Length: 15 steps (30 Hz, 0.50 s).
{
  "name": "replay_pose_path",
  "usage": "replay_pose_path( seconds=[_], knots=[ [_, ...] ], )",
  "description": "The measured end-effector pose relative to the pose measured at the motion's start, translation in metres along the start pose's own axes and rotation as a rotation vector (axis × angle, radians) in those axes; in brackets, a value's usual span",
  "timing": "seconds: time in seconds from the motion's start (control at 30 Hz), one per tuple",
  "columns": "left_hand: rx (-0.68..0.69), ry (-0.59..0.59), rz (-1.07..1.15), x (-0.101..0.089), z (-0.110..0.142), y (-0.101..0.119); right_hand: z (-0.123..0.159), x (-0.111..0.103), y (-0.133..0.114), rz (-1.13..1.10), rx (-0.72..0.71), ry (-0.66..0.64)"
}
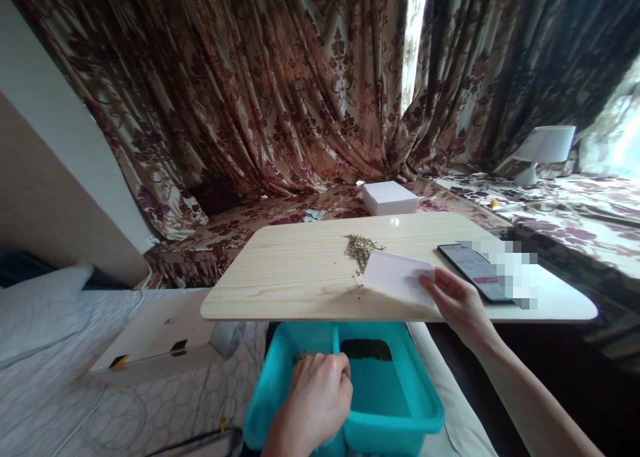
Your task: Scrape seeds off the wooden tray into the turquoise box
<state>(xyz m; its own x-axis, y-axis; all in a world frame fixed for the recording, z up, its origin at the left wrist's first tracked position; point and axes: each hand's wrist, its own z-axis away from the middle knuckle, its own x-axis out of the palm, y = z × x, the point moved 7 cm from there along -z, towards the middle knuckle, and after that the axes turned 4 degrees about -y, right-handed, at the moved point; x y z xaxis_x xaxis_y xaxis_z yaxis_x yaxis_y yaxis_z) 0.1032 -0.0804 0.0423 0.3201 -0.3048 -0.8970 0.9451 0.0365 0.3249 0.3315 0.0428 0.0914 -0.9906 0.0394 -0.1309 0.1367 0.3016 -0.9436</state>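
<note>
My right hand [457, 303] grips one end of a thin white rectangular card [397, 277], tilted low over the wooden tabletop [280, 270]. The card's far edge lies beside a scattered pile of small greenish-brown grains [363, 250]. Over the divided turquoise bin [425, 403] is my left hand [320, 390], its fingers curled closed above the left compartment near the divider. Whatever those fingers hold, if anything, is hidden. A few grains show in the left compartment behind the hand. Dark green grains [367, 349] lie at the far end of the right compartment.
A phone [475, 273], partly blurred out, lies on the tabletop to the right. Behind the table stands a white box [390, 198]. A large pale carton [165, 330] and cables rest on the bed at left. A lamp [545, 147] stands at far right.
</note>
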Motion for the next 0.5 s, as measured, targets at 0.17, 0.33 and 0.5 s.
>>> replay_pose_path(
  seconds=[0.17, 0.33, 0.5],
  knots=[
    [-0.006, -0.012, -0.003, 0.0008, 0.0013, -0.0001, -0.0025, 0.0069, -0.0019, -0.014, -0.023, -0.028],
    [-0.006, -0.016, 0.002, 0.001, 0.0009, -0.0014, -0.0004, 0.0077, -0.0025, -0.021, 0.022, -0.042],
    [-0.005, -0.004, 0.019, 0.0013, 0.0003, -0.0028, 0.002, 0.0045, -0.0007, -0.064, 0.041, -0.047]
  ],
)
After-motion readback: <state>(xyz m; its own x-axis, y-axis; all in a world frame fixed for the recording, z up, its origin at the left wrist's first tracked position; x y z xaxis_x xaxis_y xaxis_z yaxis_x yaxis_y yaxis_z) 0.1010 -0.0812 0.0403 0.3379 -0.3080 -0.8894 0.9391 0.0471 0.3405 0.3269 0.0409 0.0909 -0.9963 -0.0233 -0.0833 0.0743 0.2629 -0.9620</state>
